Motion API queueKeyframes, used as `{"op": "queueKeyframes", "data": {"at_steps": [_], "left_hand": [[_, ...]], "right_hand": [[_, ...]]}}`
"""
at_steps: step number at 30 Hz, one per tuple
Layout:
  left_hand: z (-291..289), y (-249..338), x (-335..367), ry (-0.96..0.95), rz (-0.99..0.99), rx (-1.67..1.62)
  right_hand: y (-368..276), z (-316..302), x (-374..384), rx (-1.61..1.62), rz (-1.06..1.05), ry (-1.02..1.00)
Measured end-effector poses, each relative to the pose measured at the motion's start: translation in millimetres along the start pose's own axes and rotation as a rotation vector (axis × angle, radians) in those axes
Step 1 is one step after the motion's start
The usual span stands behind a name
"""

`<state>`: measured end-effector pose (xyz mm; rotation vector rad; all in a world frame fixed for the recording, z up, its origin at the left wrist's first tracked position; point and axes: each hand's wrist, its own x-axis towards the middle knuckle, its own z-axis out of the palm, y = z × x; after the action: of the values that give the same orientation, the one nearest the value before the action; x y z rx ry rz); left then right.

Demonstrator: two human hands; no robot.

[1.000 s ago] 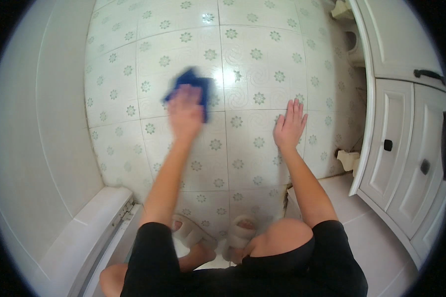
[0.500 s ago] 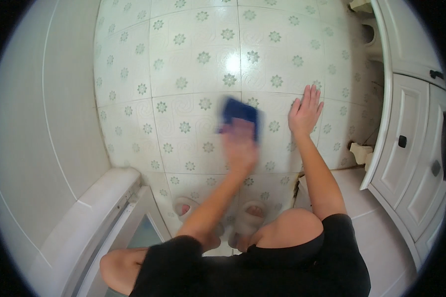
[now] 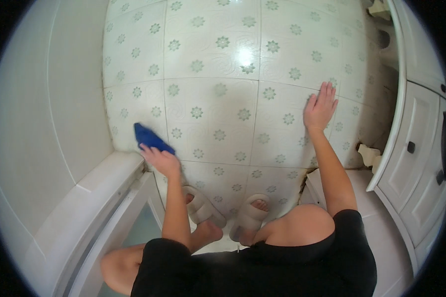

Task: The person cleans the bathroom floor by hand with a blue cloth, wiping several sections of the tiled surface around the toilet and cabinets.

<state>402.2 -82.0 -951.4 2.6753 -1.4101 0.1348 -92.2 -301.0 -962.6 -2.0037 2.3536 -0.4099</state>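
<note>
Leftward: outspread left hand (image 3: 162, 160) on cloth (image 3: 150, 137)

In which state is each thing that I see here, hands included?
Cloth: on the floor, folded or bunched, unclear which
Left hand: fingers on the cloth
Right hand: open, palm down on the floor
Slippers: both worn
Cabinet doors: shut
Floor: shiny; wet or dry, cannot tell
</note>
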Motion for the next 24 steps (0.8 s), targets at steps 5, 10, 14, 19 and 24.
{"op": "queueKeyframes", "data": {"at_steps": [5,10,14,19,24], "left_hand": [[-4,-35,-19,-0.035,-0.15,-0.162],[-9,30,-94,-0.011,-0.283,-0.227],[-24,59,-65,0.018,-0.541,-0.423],[-17,60,25,0.143,-1.049,-0.259],[-15,43,34,0.153,-1.089,-0.283]], "right_hand": [[1,3,-2,-0.017,0.0,-0.01],[7,-1,-3,-0.015,-0.01,-0.005],[12,3,-2,-0.009,-0.019,0.001],[9,2,-2,-0.007,-0.026,-0.014],[10,5,-2,-0.003,-0.027,-0.018]]}}
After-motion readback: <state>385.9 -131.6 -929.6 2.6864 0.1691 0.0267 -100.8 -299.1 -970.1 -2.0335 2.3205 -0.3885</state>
